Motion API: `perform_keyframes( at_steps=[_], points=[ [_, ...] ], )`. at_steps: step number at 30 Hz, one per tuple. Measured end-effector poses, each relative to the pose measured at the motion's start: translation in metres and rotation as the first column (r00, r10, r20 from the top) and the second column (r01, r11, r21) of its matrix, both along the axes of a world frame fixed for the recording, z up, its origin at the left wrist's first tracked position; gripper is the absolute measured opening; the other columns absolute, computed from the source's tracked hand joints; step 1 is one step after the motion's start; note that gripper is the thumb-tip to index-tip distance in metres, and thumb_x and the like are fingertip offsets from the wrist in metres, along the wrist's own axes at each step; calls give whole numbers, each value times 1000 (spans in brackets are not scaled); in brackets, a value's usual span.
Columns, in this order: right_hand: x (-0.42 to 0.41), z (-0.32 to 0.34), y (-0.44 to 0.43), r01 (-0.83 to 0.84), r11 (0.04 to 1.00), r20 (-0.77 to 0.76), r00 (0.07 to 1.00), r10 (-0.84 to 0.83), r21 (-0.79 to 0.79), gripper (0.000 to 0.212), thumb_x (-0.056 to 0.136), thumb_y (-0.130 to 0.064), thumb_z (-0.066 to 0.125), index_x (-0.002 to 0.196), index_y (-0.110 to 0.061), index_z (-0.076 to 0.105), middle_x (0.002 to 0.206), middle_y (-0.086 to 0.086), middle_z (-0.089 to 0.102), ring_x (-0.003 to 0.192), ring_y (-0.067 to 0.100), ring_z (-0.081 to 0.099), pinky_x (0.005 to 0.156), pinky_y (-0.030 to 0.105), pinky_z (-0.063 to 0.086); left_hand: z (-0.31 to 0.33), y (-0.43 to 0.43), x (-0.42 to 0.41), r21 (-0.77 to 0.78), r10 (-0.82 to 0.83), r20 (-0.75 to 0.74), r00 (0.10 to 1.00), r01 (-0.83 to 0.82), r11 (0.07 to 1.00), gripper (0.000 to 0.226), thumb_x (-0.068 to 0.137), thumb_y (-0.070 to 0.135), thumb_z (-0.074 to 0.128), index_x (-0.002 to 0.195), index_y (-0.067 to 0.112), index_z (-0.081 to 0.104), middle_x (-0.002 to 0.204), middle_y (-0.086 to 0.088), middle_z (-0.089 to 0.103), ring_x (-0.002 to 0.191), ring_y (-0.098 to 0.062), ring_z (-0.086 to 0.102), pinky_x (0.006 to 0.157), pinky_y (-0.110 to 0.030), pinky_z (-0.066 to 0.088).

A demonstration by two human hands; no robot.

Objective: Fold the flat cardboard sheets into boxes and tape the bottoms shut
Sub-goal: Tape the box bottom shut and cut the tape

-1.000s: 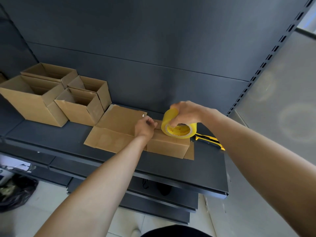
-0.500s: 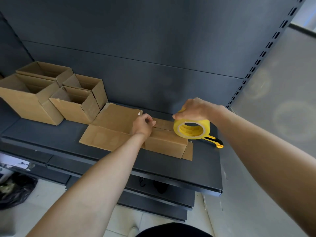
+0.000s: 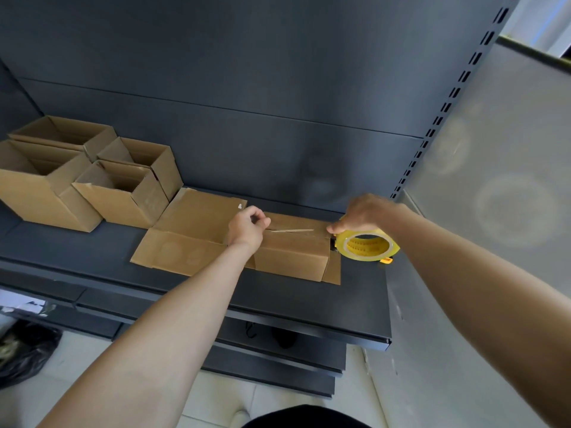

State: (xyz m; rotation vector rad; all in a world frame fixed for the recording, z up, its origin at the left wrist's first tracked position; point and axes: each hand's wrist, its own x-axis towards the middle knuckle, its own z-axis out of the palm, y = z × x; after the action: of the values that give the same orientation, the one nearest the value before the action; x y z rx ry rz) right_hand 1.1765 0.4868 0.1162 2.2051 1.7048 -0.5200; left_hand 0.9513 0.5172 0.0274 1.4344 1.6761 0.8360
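The left hand sits with its fingers curled on top of the box. Whether it pinches a tape end or only presses the cardboard cannot be told. The right hand is clamped from above on the yellow tape roll, so the two hands are apart, one at each end of the box top. That is the relation the next move likely turns on. The box lies bottom-up on the dark shelf with its long axis left to right, and a pale line, seam or tape edge, runs between the hands. The roll stands just past the box's right edge, so the right hand is the nearer one to draw it down over that edge. A yellow cutter peeks out from under the roll, mostly hidden. There is one roll and one box in hand. Beneath and left of it lies one flat sheet; more may be stacked under it. Farther left stand four folded boxes, open side up and touching one another.
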Motion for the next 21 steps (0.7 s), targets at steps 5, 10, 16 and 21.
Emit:
perform_keyframes(
  at_steps=[5,10,16,21],
  points=[
    [8,-20,-1,49,998,-64,997,-52,-46,58,62,-80,60,73,-24,48,78,-4,50,73,20,54,55,28,37,-2,-2,0,10,3,22,1000,-3,1000,22,88,21,66,69,25,56,73,11,56,69,-7,52,58,-18,38],
    [13,-35,-2,87,994,-133,986,-95,-65,59,60,-81,60,70,-24,49,80,-3,54,83,23,59,72,33,47,-3,-3,0,13,11,22,1000,-12,1000,15,88,23,66,75,24,59,78,9,58,73,-7,53,58,-16,37],
    [21,-46,-7,92,991,-210,971,-111,-100,74,62,-85,55,96,-19,59,97,-1,60,86,20,58,70,31,44,-4,-5,3,34,32,44,999,-34,999,19,89,21,64,72,26,57,80,6,62,74,-10,56,59,-16,38],
    [17,-50,-13,89,986,-236,964,-120,-140,77,64,-85,52,105,-20,57,107,0,57,96,23,56,79,34,46,-5,-10,5,159,-23,-62,998,32,987,13,89,25,63,79,18,59,69,11,51,70,-16,51,55,-22,37]
  ],
)
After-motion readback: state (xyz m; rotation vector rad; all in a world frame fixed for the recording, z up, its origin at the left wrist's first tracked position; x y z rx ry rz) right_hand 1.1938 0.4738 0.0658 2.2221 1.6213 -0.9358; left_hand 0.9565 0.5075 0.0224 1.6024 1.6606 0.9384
